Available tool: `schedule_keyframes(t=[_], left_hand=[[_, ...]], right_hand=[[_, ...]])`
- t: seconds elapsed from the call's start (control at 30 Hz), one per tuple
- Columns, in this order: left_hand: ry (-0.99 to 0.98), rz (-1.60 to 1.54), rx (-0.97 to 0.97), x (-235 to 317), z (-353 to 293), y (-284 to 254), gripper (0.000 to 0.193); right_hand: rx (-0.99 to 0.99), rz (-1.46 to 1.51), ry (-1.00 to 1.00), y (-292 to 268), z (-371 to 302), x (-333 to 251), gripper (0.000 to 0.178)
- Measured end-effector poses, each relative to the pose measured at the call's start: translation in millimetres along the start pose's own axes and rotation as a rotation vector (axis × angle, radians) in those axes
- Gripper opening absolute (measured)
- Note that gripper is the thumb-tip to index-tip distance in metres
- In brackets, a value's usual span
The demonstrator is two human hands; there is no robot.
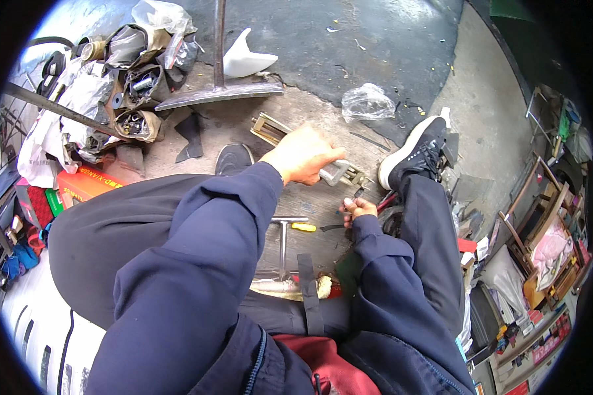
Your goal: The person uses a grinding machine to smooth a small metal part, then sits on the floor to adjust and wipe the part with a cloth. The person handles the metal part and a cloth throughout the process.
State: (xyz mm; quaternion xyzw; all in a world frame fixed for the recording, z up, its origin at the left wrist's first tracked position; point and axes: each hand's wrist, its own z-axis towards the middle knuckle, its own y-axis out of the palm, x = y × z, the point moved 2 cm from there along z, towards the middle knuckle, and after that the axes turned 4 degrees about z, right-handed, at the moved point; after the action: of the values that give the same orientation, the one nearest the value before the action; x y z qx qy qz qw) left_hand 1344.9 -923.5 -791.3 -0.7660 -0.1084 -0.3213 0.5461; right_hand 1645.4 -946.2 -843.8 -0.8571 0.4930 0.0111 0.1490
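Note:
My left hand (306, 156) is closed over the middle of a long metal frame (270, 130) with parallel rails. The frame lies aslant between my feet, and its right end carries a grey metal loop and fittings; the hand hides its middle. Close to that end, my right hand (358, 208) has its fingers pinched together. A small dark piece shows at the fingertips, too small to name. Nearer to me are a metal T-shaped bar (283, 247) and a short yellow handle (303, 228). A black strap (310, 296) lies across my lap.
A metal post on a flat base (221, 94) stands beyond my left foot. Cut-open containers of small parts (138, 125) and plastic bags are heaped at left. A clear plastic bag (367, 103) lies ahead. At right are my black shoe (415, 151) and a cluttered wooden rack (547, 230).

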Motion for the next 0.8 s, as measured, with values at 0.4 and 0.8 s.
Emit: schedule_keyframes(t=[0.4, 0.8], left_hand=[[-0.106, 0.054, 0.009, 1, -4, -5, 0.059], [-0.079, 0.038, 0.096, -10, -14, -7, 0.055]], right_hand=[[0.09, 0.434, 0.06, -12, 44, -45, 0.022], [-0.073, 0.749, -0.014, -18, 66, -78, 0.03]])
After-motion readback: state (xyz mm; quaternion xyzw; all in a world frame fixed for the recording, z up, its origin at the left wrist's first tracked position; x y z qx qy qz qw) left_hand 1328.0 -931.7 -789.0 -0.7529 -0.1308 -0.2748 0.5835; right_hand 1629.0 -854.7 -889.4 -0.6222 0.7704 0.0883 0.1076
